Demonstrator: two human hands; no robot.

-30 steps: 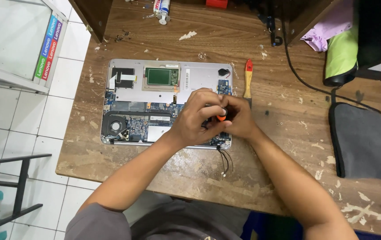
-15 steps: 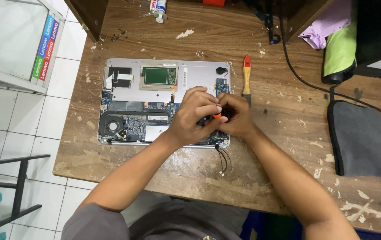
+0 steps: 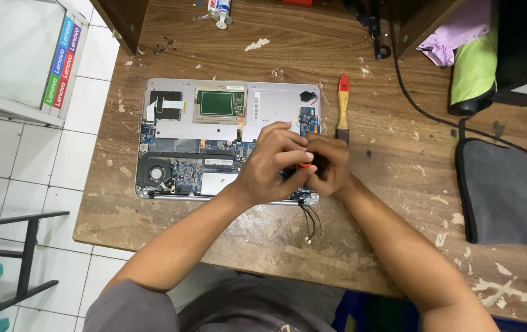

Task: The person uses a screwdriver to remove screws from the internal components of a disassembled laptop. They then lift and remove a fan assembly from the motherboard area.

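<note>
An opened laptop base [image 3: 171, 132] lies on the wooden table [image 3: 392, 154], its circuit board, fan [image 3: 154, 174] and green trackpad board [image 3: 219, 103] exposed. Both hands meet over the laptop's right front corner. My left hand [image 3: 272, 167] and my right hand [image 3: 330, 165] are closed together around a small tool with an orange part [image 3: 303, 164]; most of the tool is hidden by the fingers. Thin black wires [image 3: 309, 220] hang out of the laptop's front edge just below the hands.
A brush with a wooden handle and red tip [image 3: 343, 106] lies right of the laptop. A black cable [image 3: 420, 104] runs to a grey pad [image 3: 509, 190] at the right. A small tube [image 3: 220, 9] lies at the back edge. White tiled floor shows on the left.
The hands stay clasped over the laptop's right front corner, with only small finger shifts around the orange-tipped tool. The view has drifted slightly.
</note>
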